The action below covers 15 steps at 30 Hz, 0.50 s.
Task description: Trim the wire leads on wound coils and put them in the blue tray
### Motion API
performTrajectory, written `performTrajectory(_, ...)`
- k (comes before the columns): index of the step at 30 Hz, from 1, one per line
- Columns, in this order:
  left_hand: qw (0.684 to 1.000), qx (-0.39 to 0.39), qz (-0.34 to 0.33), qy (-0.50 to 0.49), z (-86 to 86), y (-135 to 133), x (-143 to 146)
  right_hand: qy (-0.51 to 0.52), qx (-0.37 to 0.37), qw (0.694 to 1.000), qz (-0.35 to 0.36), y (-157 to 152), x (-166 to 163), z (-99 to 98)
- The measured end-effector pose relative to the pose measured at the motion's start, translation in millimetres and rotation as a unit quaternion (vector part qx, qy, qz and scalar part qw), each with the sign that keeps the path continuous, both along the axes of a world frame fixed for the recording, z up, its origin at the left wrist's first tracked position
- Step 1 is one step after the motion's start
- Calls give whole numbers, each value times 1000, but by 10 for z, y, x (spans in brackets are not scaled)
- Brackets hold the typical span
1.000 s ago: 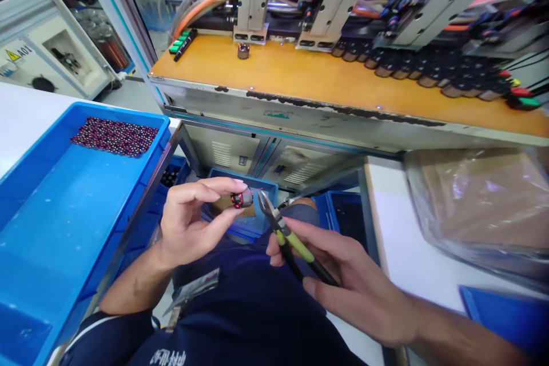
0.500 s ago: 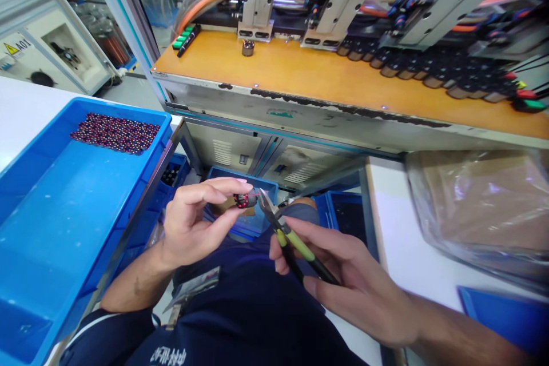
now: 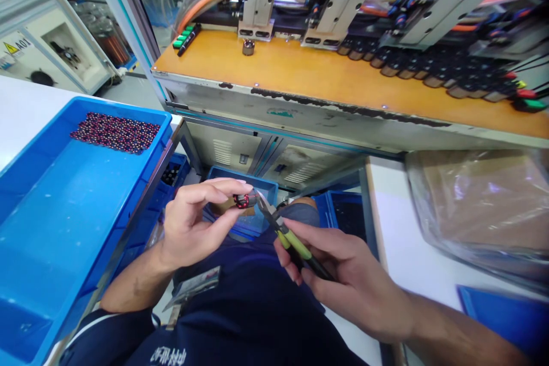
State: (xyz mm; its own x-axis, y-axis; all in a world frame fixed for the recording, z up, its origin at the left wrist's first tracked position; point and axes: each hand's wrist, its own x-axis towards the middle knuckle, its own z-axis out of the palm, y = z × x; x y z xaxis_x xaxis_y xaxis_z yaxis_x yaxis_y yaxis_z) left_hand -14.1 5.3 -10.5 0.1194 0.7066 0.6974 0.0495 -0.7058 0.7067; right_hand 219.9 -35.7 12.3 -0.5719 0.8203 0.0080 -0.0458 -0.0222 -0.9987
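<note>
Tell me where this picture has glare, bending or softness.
Head view: glints on the clear plastic wrap at right; head view: pale sheen on the blue tray; head view: metal columns fan apart, likely lens distortion; head view: fine detail looks soft around the pliers and small part.

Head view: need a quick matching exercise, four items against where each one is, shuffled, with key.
Items
1. Pliers
2. Small wound part
3. Black marker
4. Plastic-wrapped package

Places
A. Left end of the orange worktop
B. On the white table at the right
C. Gripped in the right hand
D. Pinched in the left hand

Pairs: 1-C, 2-D, 3-A, 4-B
</note>
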Motion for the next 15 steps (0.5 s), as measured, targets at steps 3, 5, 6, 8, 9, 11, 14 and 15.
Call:
performTrajectory(3, 1000, -14, 5, -12, 3, -15, 11, -25, 26, 999, -17, 13, -3, -15)
performTrajectory(5, 999, -41, 4, -34, 3, -20, 2, -52, 49, 997, -31, 50, 5, -18)
performTrajectory(6, 997, -68, 0, -48, -2, -18, -9, -75, 71, 994, -34, 86, 14, -14)
performTrajectory(8, 984, -155, -16, -84, -31, -3, -44, -144, 148, 978, -38, 219, 43, 10)
performTrajectory(9, 972, -207, -28, -109, -55, 9, -63, -186, 202, 960, -47, 328, 63, 34)
performTrajectory(11, 935, -307, -53, -168, -117, 28, -96, -271, 322, 903, -89, 648, 111, 118)
performTrajectory(14, 887, -395, -67, -228, -203, -4, -128, -382, 431, 795, -190, 1338, 180, 318)
performTrajectory(15, 879, -413, -61, -231, -219, -41, -143, -426, 430, 766, -214, 1587, 190, 388)
